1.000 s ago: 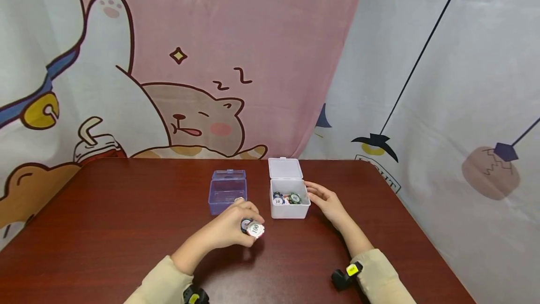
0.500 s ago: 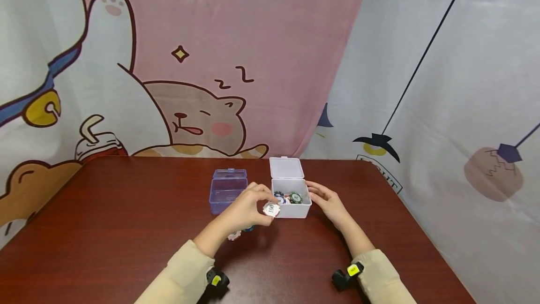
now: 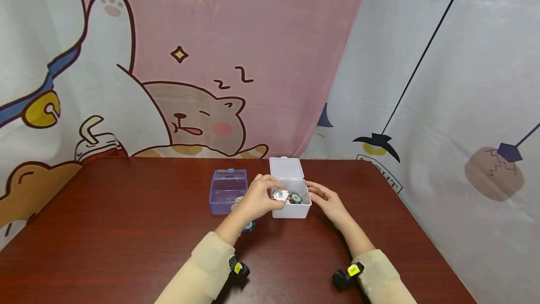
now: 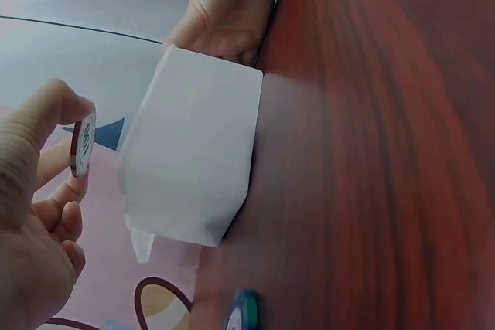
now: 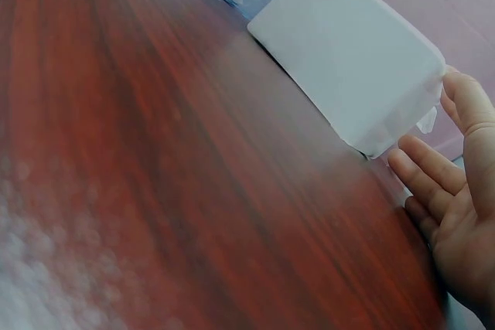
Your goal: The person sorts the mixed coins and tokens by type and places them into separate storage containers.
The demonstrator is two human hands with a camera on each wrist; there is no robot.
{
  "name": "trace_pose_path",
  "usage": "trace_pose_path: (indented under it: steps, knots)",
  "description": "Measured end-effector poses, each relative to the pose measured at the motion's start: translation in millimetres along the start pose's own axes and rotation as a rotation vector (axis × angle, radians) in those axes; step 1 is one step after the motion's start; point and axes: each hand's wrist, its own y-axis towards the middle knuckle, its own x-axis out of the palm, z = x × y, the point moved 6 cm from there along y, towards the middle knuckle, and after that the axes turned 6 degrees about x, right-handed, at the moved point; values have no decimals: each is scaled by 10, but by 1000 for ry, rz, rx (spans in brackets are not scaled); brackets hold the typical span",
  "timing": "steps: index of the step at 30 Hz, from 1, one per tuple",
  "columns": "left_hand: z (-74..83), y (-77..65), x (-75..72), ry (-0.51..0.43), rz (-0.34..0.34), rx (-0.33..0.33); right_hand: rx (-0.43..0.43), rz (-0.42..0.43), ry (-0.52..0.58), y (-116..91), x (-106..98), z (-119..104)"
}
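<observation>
Between thumb and fingers my left hand (image 3: 262,196) pinches a white poker chip (image 3: 280,194) marked 100, with a reddish edge in the left wrist view. The chip is over the left part of an open white box (image 3: 291,211). Inside that box lie several chips, a green one (image 3: 296,198) among them. My right hand (image 3: 329,204) is at the box's right side, fingers extended, with fingertips right at its wall. A blue chip (image 3: 249,226) rests on the table below my left wrist, partly hidden by it.
An open blue see-through box (image 3: 219,207) stands left of the white one, with pale chips (image 3: 237,202) near its right side. The white box's lid (image 3: 286,168) is folded back. A patterned cloth (image 3: 270,60) hangs behind the dark red table (image 3: 126,229).
My left hand has moved right and away from me, carrying the 100 chip from beside the blue box to over the white box. The right hand has stayed at the white box.
</observation>
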Motion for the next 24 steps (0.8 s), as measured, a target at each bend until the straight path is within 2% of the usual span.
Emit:
trace_pose_path:
  steps: [4,12,17,24]
  knots:
    - [-24,65,52,14,21,-21,-13,-7,5,6,8,10]
    - [-127,130,181,40,20,-61,9,-2,31,104,-19,258]
    - [-175,174,233,74,18,-52,-7,4,11,54,-13,115]
    - [-178,211,289,175,-7,-28,0,-8,2,-9,7,-36]
